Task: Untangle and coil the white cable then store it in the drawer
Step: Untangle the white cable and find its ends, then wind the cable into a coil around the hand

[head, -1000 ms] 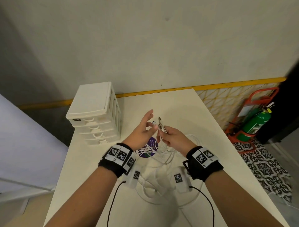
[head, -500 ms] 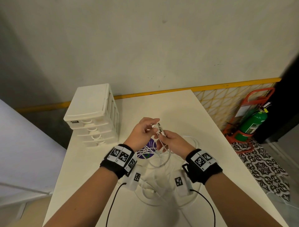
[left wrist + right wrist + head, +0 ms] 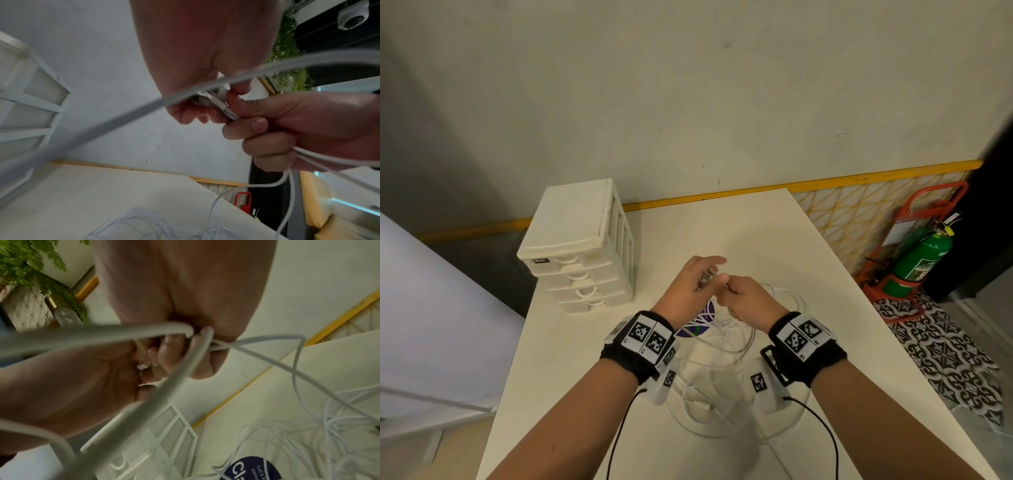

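Note:
The white cable [image 3: 722, 349] lies in loose tangled loops on the white table [image 3: 756, 240], under and behind my wrists. Both hands meet above it. My left hand [image 3: 705, 277] curls round the cable's connector ends [image 3: 207, 100]. My right hand [image 3: 726, 291] is a fist gripping several strands just below the connectors [image 3: 246, 120]. One strand [image 3: 123, 116] crosses close in front of the left wrist camera. Another strand [image 3: 180, 369] runs from my right fist across the right wrist view. The white drawer unit [image 3: 578, 233] stands at the table's back left, all drawers closed.
A round purple sticker [image 3: 702, 323] lies on the table beneath the hands. A green fire extinguisher [image 3: 921, 260] in a red stand is on the floor to the right. The wall runs along the table's far edge.
My left hand, open one second ago, has closed onto the connector ends that the right hand holds up. Both hands have drawn together and sunk a little.

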### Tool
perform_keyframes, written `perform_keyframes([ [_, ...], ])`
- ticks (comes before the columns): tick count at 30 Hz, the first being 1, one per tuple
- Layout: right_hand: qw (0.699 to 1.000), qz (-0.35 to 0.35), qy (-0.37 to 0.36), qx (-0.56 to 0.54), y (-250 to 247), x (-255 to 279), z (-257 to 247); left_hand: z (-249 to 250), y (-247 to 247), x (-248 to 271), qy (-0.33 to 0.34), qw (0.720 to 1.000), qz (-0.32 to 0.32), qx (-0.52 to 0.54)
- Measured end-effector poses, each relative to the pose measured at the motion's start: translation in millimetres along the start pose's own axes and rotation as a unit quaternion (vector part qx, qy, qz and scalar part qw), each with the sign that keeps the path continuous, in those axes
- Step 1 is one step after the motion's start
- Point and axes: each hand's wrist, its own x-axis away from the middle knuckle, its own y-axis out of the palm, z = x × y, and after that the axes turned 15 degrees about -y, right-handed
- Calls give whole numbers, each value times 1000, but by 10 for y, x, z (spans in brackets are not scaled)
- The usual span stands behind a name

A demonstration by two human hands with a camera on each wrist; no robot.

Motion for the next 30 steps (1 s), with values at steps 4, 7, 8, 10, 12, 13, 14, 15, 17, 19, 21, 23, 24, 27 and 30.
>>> perform_keyframes([
  [4, 1000, -14, 24, -12, 20, 19, 34, -13, 35, -5, 17, 999, 21, -40],
  [7, 999, -37, 25, 1, 10, 39, 69, -61, 55, -3, 19, 998, 41, -49],
  [8, 999, -47, 24, 12, 5, 50, 69, -73, 54, -4, 16, 998, 48, -48],
  [10, 997, -63, 26, 37, -4, 65, 90, -88, 34, -6, 8, 997, 62, -41],
  [12, 996, -64, 25, 53, -17, 76, 100, -101, -8, -23, -4, 997, 73, -41],
  [13, 997, -55, 23, 55, -24, 79, 102, -106, -30, -29, -11, 997, 65, -47],
  [14, 997, -44, 21, 62, -33, 79, 101, -117, -46, -31, -24, 996, 47, -65],
  [15, 996, -33, 18, 80, -40, 77, 97, -138, -55, -36, -44, 993, 29, -105],
  [17, 992, -26, 7, 127, -47, 70, 97, -162, -41, -35, -64, 961, 30, -267],
  [19, 988, -39, -11, 149, -43, 57, 111, -144, -4, -33, -28, 933, 36, -357],
  [21, 985, -49, -30, 161, -19, 31, 108, -82, 20, -24, -11, 955, -21, -295],
  [23, 984, -38, -50, 167, -21, 11, 93, -30, 23, -15, -62, 977, -91, -183],
  [24, 983, -29, -63, 171, -25, 5, 87, -7, 26, -1, -77, 979, -96, -162],
  [27, 984, -21, -62, 166, -59, 20, 97, 60, -26, 29, -77, 968, -64, -232],
  [30, 971, -59, -44, 225, -92, 47, 143, 63, -143, 22, -66, 958, -15, -279],
])
